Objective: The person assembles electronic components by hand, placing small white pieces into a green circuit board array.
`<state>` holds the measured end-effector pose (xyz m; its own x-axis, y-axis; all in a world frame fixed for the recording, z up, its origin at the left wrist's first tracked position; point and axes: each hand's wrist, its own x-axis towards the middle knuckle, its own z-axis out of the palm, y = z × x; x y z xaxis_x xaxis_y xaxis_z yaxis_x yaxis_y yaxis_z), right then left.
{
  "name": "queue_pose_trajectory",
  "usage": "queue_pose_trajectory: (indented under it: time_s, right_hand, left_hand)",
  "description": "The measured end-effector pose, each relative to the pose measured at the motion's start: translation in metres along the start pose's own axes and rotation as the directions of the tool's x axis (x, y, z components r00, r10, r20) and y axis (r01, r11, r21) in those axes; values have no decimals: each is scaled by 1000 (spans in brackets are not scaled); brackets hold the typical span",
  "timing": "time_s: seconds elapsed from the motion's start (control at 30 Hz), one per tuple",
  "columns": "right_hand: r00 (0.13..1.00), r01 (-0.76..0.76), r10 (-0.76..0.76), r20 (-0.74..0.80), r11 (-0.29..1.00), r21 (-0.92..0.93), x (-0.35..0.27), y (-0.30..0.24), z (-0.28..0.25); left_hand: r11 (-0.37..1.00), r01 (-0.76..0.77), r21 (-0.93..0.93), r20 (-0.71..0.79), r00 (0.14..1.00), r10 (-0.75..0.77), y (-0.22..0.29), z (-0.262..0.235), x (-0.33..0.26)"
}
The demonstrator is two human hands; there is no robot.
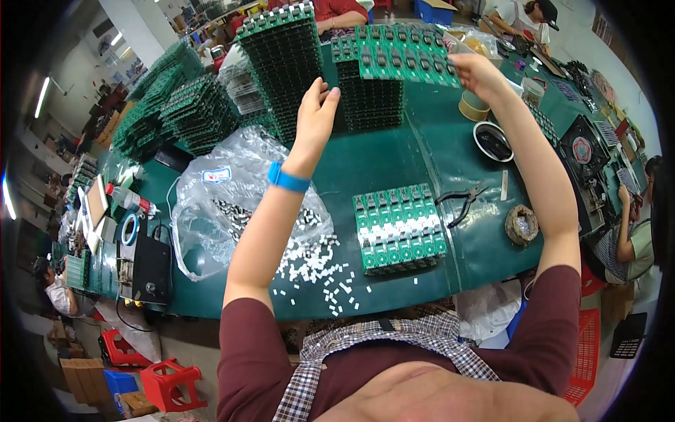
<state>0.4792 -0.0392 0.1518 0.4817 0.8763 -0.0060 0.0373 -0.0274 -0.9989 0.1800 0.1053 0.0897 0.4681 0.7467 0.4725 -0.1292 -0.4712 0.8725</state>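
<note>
Above, the right hand pinched one end of a green circuit-board panel, keeping it level over the tall stack; the left hand, open-fingered, steadied that stack on the worktop.

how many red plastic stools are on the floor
2. One red stool stands at lower left by a blue box; the other red stool is just left of it, under the table edge. More may be hidden.
</note>
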Motion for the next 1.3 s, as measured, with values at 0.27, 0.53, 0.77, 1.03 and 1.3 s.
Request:
queue_pose_trajectory:
  time_s: [0.27, 0.53, 0.77, 1.03, 1.3]
  right_hand:
    - [978, -126, 113, -177, 990, -65, 115, -23, 34]
    - [971, -223, 208, -120, 966, -128, 132, -23, 58]
    - [979, -58, 20, -201, 980, -189, 124, -9, 50]
    - [918, 15, -138, -372, 949, -315, 131, 11, 61]
    - [969, 24, -47, -242, 995, -100, 97, 1, 96]
  left_hand:
    - [988, 141, 60, 56, 988, -144, -46, 31, 68]
    - [990, 139, 15, 14, 990, -139, -56, 46, 77]
    - [982, 7, 187, 87, 996, -24, -60, 55, 71]
    - [989, -7, 150, 77, 997, -4, -57, 51, 77]
    - [983, 12, 186, 67, 997, -25, -49, 50, 79]
